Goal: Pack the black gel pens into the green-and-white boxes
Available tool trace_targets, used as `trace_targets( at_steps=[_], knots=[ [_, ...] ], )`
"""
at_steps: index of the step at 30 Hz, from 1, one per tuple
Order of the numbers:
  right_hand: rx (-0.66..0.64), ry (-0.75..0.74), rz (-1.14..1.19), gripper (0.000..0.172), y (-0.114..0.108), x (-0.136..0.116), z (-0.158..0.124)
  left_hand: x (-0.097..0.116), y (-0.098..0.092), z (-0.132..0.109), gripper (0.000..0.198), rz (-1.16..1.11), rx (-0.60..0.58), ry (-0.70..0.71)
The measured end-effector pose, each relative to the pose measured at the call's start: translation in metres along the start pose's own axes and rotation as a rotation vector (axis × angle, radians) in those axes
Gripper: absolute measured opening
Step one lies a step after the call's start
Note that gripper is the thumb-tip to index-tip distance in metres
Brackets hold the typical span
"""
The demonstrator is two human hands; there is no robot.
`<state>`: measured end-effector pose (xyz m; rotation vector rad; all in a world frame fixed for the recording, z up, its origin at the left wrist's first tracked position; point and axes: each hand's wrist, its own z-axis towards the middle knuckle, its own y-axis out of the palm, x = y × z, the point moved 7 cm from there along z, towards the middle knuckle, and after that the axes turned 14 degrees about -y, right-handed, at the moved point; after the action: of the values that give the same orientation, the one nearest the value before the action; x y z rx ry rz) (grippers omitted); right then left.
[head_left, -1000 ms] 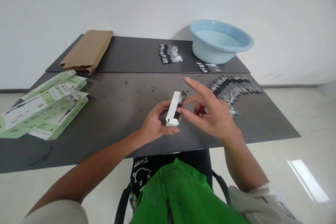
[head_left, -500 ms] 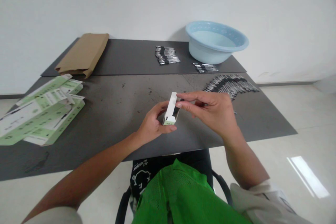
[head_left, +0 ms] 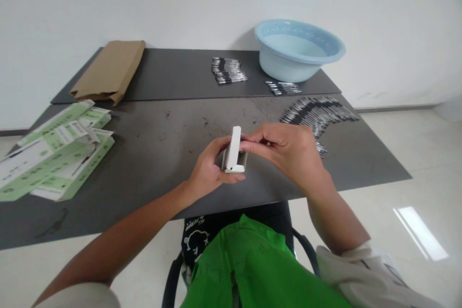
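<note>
Between the small open box (head_left: 234, 149) and the green-and-white cartons (head_left: 61, 147) at nine o'clock, cut off by the view's edge, stretches gray surface (head_left: 159, 163), its near edge toward six. The left hand (head_left: 211, 168) grips the box; the right hand (head_left: 292, 149), fingers bent, partly hides its opening, its grip unclear.

White box flap (head_left: 234, 148), blue basin (head_left: 279, 61)

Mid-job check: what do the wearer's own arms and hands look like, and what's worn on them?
The left hand and right hand are bare, with no gloves or watch visible. Both forearms are uncovered. Loose, pale greyish fabric sleeves end near the elbows: left sleeve, right sleeve, the latter with dark markings.
</note>
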<state>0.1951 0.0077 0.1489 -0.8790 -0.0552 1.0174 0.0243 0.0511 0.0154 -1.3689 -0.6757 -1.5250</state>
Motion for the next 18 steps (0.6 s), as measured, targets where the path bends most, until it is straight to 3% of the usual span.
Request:
trace_targets(
  at_steps=[5, 7, 10, 14, 18],
  knots=[
    [-0.187, -0.083, -0.030, 0.015, 0.007, -0.007, 0.000, -0.014, -0.002, 0.000, 0.092, -0.059, 0.029, -0.068],
    [-0.168, -0.099, -0.006, 0.014, 0.007, -0.010, -0.001, -0.015, -0.003, 0.000, 0.092, -0.080, 0.035, -0.054],
    [0.051, -0.113, 0.022, 0.014, -0.005, -0.014, -0.006, -0.011, -0.006, -0.002, 0.091, -0.062, 0.052, 0.009],
    [0.380, -0.131, -0.052, 0.038, -0.031, -0.011, -0.037, -0.007, -0.012, -0.004, 0.105, 0.061, 0.098, 0.093],
    [0.476, -0.010, -0.136, 0.033, -0.045, 0.015, -0.086, -0.006, -0.021, -0.003, 0.100, 0.107, 0.174, 0.132]
  ],
)
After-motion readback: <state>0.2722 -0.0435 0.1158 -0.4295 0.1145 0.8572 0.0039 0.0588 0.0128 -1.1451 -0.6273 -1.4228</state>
